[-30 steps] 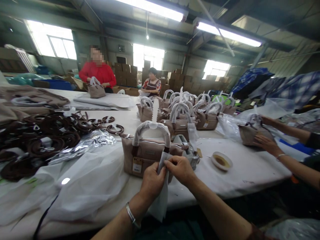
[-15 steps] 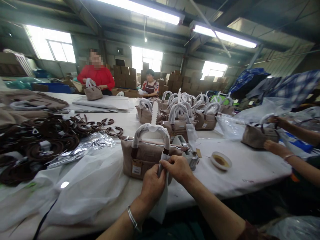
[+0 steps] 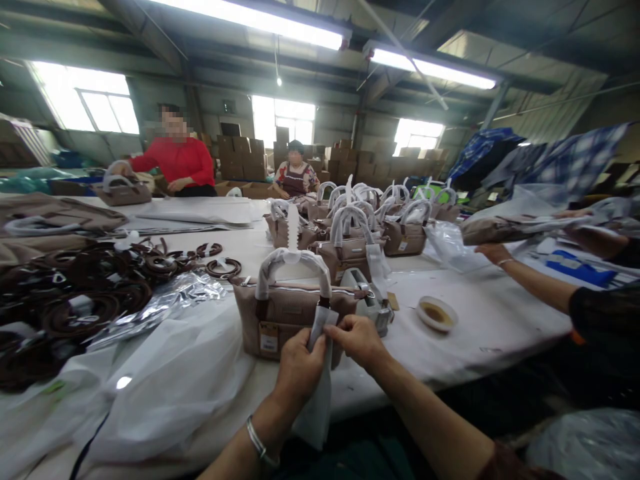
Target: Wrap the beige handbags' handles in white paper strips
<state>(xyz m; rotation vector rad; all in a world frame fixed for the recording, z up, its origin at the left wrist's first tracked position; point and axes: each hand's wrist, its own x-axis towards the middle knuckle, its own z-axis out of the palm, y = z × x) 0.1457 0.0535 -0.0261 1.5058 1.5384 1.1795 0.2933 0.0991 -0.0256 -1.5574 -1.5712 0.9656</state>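
A taupe handbag (image 3: 290,310) stands upright on the table in front of me, its handles wrapped in white sheet. A paper tag (image 3: 269,338) hangs on its front, and a white notched plastic strip (image 3: 293,230) sticks up at the handle. My left hand (image 3: 300,370) is closed on a strip of white wrapping (image 3: 316,410) at the right handle's base, and the strip's lower part hangs past the table edge. The fingers of my right hand (image 3: 360,341) pinch the same wrapping from the right. A silvery-grey metal device (image 3: 365,293) stands just behind the bag.
Several wrapped-handle handbags (image 3: 345,250) stand behind. Coiled brown straps (image 3: 85,287) and white plastic sheeting (image 3: 175,380) lie left. A round dish (image 3: 437,313) sits right. A co-worker's hand (image 3: 495,255) handles a bag at right; two people (image 3: 173,160) are across the table.
My hands stay at the handle base, with the wrapping slightly shifted. The co-worker at right has tipped and raised a bag; the person in red has moved a bag leftward. The view has shifted slightly.
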